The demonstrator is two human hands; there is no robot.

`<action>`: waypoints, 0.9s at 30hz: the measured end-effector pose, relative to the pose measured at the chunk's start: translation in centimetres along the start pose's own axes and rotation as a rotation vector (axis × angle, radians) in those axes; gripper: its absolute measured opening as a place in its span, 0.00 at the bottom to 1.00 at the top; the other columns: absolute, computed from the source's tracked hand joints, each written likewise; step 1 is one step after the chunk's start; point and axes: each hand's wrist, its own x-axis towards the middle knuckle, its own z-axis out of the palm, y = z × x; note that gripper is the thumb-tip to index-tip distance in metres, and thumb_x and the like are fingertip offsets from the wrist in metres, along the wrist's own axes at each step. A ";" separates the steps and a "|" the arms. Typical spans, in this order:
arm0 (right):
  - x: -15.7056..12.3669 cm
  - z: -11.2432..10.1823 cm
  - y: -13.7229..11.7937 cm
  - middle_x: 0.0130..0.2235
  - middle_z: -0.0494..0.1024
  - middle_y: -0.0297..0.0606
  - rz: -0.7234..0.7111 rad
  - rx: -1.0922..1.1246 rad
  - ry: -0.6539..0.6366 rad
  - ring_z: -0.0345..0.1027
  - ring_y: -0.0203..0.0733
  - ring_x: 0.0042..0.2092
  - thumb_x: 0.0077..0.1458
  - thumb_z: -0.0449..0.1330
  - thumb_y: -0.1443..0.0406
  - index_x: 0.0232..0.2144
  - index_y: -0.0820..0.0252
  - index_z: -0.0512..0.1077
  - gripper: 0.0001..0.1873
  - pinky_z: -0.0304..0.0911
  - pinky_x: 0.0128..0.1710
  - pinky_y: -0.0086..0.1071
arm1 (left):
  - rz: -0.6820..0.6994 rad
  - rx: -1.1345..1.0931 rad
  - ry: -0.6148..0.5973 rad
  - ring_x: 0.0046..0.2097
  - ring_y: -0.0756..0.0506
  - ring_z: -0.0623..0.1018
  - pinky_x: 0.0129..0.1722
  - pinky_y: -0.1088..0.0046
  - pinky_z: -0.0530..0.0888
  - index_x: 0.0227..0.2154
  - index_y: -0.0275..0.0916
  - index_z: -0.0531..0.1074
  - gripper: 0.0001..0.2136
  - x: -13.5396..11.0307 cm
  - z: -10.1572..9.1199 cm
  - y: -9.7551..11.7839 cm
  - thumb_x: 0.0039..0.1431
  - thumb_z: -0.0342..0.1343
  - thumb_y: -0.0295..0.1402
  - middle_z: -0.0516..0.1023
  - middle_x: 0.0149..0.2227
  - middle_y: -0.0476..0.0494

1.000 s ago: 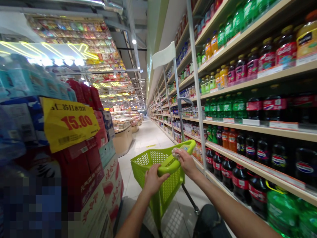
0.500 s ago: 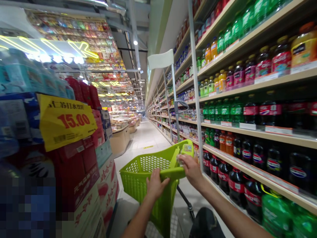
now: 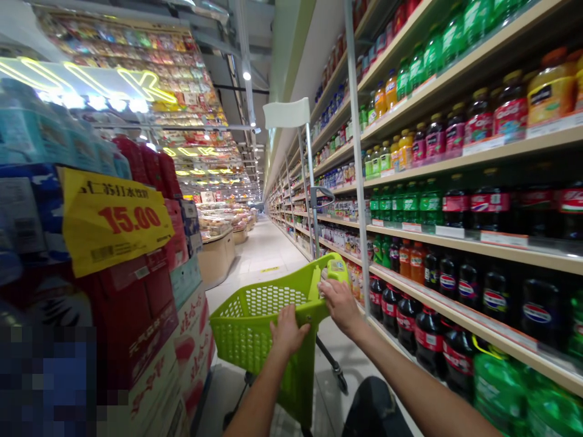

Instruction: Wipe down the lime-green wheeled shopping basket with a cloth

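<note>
A lime-green plastic shopping basket cart (image 3: 255,325) stands in the aisle just in front of me. My left hand (image 3: 286,331) is wrapped over the near rim of the basket. My right hand (image 3: 337,301) grips the green handle bar at the basket's right side, with a crumpled whitish thing pressed under its fingers that I cannot make out. The cart's grey pull handle (image 3: 319,206) rises behind the basket.
Shelves of soda bottles (image 3: 455,285) run along the right. On the left is a stack of red and blue drink cases (image 3: 150,285) with a yellow 15.00 price sign (image 3: 113,218). The tiled aisle floor (image 3: 268,255) runs ahead toward display counters (image 3: 218,255).
The basket has swung leftward and slightly nearer. Both hands kept their hold on it, and the view has shifted along the aisle.
</note>
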 end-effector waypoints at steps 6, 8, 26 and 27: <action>0.2 1.8 -3.1 0.40 0.74 0.42 -0.091 -0.085 -0.065 0.64 0.44 0.43 0.53 0.52 0.71 0.39 0.59 0.71 0.12 0.56 0.46 0.39 | -0.004 0.051 -0.048 0.63 0.40 0.45 0.57 0.51 0.50 0.59 0.38 0.44 0.36 0.4 0.7 0.3 0.48 0.52 0.36 0.44 0.63 0.39; -0.1 2.1 -2.9 0.43 0.73 0.42 -0.230 -0.049 -0.038 0.63 0.44 0.45 0.54 0.52 0.71 0.42 0.58 0.70 0.13 0.56 0.47 0.38 | 0.023 0.046 -0.053 0.63 0.41 0.45 0.58 0.55 0.50 0.59 0.38 0.44 0.36 0.4 0.7 -0.2 0.47 0.53 0.35 0.44 0.63 0.40; -0.3 3.5 2.0 0.43 0.74 0.42 -0.165 0.002 0.075 0.65 0.44 0.46 0.56 0.50 0.71 0.43 0.58 0.70 0.14 0.60 0.47 0.41 | -0.010 0.089 -0.177 0.64 0.41 0.42 0.57 0.47 0.49 0.60 0.41 0.41 0.38 -0.4 0.7 -1.6 0.48 0.54 0.31 0.39 0.64 0.42; -0.3 3.0 3.1 0.43 0.74 0.43 -0.097 -0.017 0.104 0.64 0.45 0.47 0.56 0.49 0.72 0.43 0.58 0.70 0.15 0.59 0.48 0.43 | -0.008 0.084 -0.178 0.64 0.41 0.41 0.57 0.47 0.49 0.60 0.41 0.41 0.38 -0.4 0.8 -1.5 0.47 0.54 0.31 0.38 0.64 0.42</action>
